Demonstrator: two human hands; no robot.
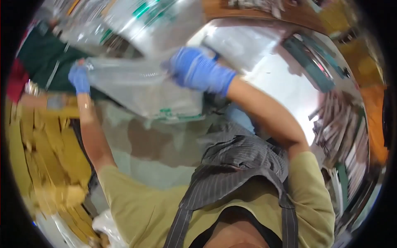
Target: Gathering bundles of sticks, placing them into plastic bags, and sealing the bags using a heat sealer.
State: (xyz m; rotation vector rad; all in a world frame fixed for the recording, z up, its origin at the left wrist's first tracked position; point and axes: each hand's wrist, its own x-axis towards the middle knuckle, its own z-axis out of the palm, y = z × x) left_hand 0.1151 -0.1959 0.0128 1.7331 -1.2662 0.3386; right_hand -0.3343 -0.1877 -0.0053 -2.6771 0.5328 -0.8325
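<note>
A clear plastic bag (140,93) with green print along its lower edge is stretched in the air between my hands. My left hand (79,77), in a blue glove, pinches its upper left corner at the end of an outstretched arm. At the bag's right side, my right hand (200,70), also blue-gloved, is closed on the plastic; motion blurs its fingertips. Just beyond lies another clear plastic sheet (161,27) with green print, partly behind the right hand.
On the right, a white table (277,87) holds a flat clear bag (244,45), a long teal device (308,62) and a pile of thin strips (337,128). Yellow-brown sheets (49,149) are heaped at left. Far left, a co-worker's arm (35,101) reaches in beside dark green cloth (49,62).
</note>
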